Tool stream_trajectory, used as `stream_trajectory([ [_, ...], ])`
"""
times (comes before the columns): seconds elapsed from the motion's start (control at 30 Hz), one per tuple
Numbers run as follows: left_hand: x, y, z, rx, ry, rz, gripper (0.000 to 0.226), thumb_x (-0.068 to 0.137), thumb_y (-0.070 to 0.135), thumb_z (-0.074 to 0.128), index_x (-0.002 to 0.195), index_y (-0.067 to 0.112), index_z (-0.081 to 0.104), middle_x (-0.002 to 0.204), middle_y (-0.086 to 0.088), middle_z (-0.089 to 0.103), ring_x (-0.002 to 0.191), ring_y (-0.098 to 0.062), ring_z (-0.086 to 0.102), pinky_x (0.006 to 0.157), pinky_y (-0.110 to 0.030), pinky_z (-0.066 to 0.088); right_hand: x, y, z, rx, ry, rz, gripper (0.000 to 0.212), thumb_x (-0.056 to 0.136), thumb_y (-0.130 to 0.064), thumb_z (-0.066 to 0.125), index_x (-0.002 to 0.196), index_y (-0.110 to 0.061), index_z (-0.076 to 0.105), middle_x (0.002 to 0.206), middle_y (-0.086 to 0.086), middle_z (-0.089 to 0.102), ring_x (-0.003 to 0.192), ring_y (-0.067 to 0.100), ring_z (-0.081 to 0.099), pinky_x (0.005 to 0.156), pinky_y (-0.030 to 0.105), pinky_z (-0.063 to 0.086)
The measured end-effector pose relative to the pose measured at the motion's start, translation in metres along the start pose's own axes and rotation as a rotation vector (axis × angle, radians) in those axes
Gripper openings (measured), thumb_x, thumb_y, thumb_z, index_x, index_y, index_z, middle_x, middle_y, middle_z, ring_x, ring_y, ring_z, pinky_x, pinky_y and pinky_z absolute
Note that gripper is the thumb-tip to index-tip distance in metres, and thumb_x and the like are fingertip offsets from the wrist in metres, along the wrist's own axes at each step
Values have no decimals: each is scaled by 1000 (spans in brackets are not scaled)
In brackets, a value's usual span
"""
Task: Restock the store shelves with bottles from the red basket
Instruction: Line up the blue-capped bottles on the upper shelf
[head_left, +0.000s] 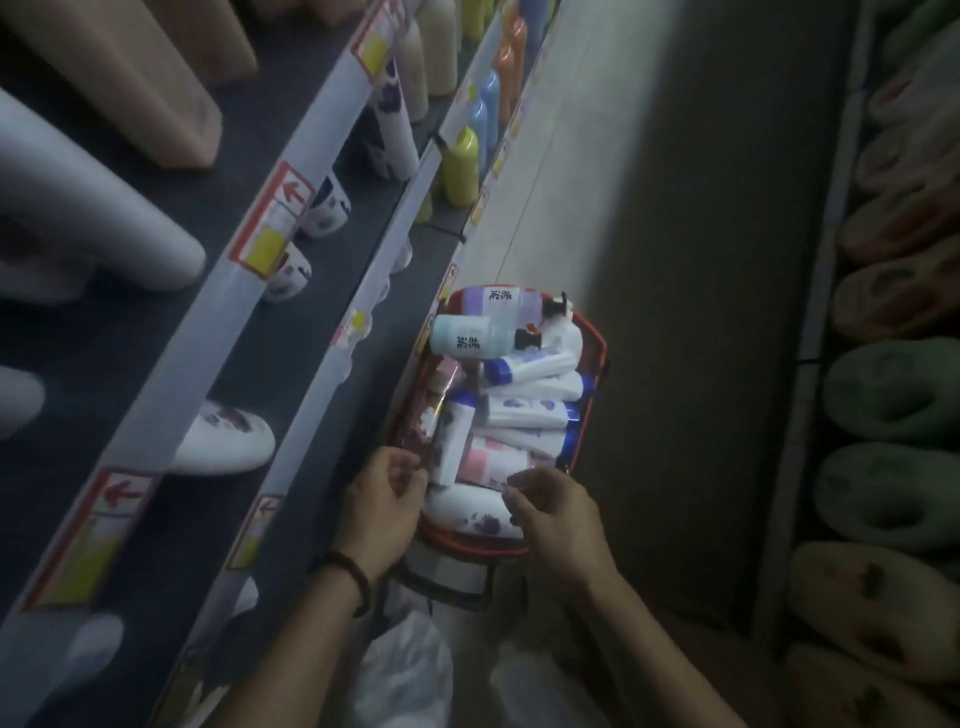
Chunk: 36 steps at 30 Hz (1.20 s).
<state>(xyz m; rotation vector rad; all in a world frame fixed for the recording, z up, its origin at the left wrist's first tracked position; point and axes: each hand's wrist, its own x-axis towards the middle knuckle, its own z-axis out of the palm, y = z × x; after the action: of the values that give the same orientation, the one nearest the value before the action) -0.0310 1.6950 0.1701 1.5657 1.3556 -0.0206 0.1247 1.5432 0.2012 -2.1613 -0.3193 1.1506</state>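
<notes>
At the far left the shelves (291, 291) are seen in stepped tiers, each fronted by a projecting price rail. A shelved white bottle (223, 436) sits close behind one rail. It could be knocked out if a lifted bottle were swung up too near that edge, and a sleeve or wrist might be caught on the rails. Gaps are visible between the shelved bottles, so room for placing is judged to be available.

The left hand (384, 499) is held at the near left corner of the red basket (597, 338), which sits on the floor just beside the lowest shelf. Its fingers are curled, but whether anything is gripped cannot be told through the blur.

The basket is heaped with bottles lying crosswise. A printed white bottle (467, 514) lies at the near end, between the two hands. If it is drawn out, the bottles leaning on it may slide or be tipped over the low rim.

The right hand (550, 512) is curled at that bottle's right end, and its hold likewise cannot be confirmed. A loose two-handed lift could let the smooth bottle slip.

To the right, bare floor (675, 312) offers open room. Beyond it, a rack of slippers (893, 395) bounds the aisle.
</notes>
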Motion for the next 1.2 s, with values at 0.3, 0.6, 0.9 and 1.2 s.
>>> stream_trajectory([
  [0.3,90,-45,38,100,-28,-68,25,95,30,63,120,29,71,117,4,74,110,-18,68,101,-39,55,96,32,82,-97,-17,13,31,96,-40,73,120,-19,71,106,-8,75,94,13,74,83,38,62],
  [0.6,104,-58,69,101,-38,-112,31,100,20,62,130,17,69,123,-3,74,115,-24,68,105,-42,53,144,35,130,-3,51,105,33,90,-32,77,118,-21,64,96,0,78,90,24,74,89,46,62],
  [0.9,110,-60,76,156,-41,-153,33,102,15,54,134,19,63,126,-6,71,118,-28,65,104,-43,52,151,35,132,-86,59,124,18,91,-28,78,96,-13,70,80,0,68,78,20,65,58,27,41],
  [1.2,102,-54,87,172,-71,-124,34,108,15,47,138,17,62,135,-11,67,124,-32,61,94,-34,44,145,37,132,-17,79,129,30,90,-30,78,115,-18,65,98,-1,72,93,20,71,78,34,57],
])
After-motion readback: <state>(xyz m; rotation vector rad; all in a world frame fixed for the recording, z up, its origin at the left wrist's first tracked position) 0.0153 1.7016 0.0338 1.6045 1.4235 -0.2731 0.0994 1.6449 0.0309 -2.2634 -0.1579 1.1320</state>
